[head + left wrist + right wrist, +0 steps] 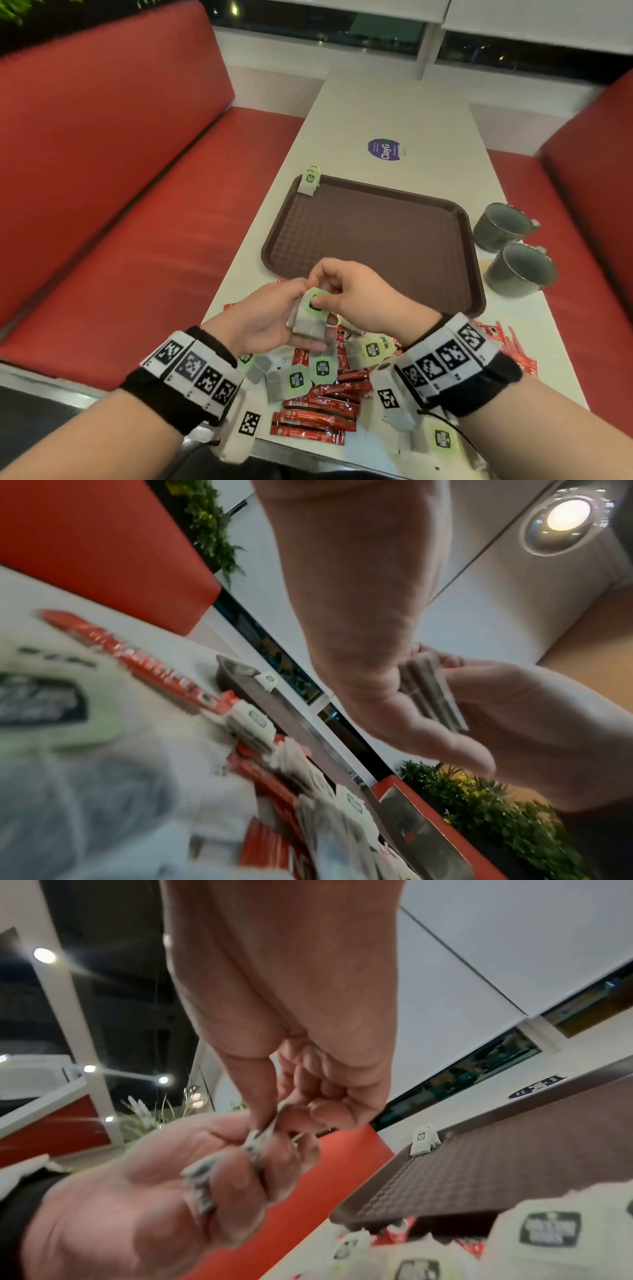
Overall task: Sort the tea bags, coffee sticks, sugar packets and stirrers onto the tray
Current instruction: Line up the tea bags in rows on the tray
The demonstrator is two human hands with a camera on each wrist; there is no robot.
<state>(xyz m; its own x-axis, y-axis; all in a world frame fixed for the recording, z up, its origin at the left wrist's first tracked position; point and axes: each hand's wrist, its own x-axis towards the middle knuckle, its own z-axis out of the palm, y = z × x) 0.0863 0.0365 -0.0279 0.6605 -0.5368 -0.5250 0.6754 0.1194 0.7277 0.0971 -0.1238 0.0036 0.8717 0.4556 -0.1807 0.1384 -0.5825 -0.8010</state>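
Observation:
My left hand [270, 318] holds a small stack of tea bags [308, 322] above the near end of the table, fingers curled under it. My right hand [346, 294] pinches the green tag on top of that stack between thumb and forefinger. The right wrist view shows the stack of tea bags [253, 1150] gripped by both hands. A brown tray [376, 240] lies beyond the hands; one tea bag [309, 181] leans on its far left corner. Loose tea bags [296, 378] and red coffee sticks [318, 414] are piled under my wrists.
Two grey mugs [513, 246] stand right of the tray near the table's right edge. More red sticks [510, 346] lie by my right wrist. A purple sticker [385, 149] marks the far tabletop. Red bench seats [137, 205] flank the narrow table.

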